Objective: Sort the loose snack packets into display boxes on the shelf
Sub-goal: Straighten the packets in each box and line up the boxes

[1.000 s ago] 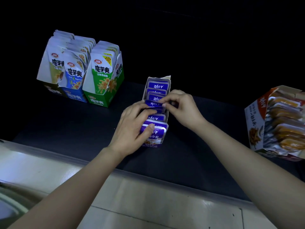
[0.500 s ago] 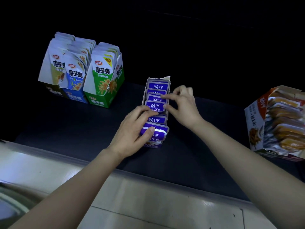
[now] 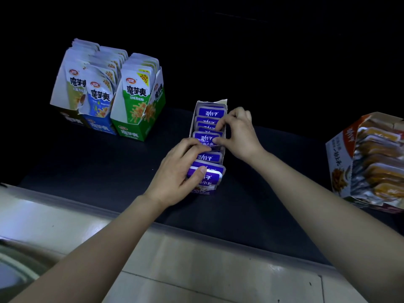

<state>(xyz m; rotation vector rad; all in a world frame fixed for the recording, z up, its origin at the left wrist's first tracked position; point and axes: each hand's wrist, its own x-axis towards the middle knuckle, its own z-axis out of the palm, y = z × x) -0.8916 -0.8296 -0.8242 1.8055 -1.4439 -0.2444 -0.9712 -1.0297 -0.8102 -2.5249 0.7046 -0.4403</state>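
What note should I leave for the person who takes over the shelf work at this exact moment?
Hands: the left hand grips the front packets of the purple box, thumb on the first one. The right hand pinches the middle packet of the same row.
Place: the purple box stands on the dark shelf, between the green box at left and the orange box at right, both filled.
Done: purple packets stand in a row in their box.
Left: probably seat the middle packet and straighten the row.

Orange box partly beyond the right edge (shelf rear in darkness)
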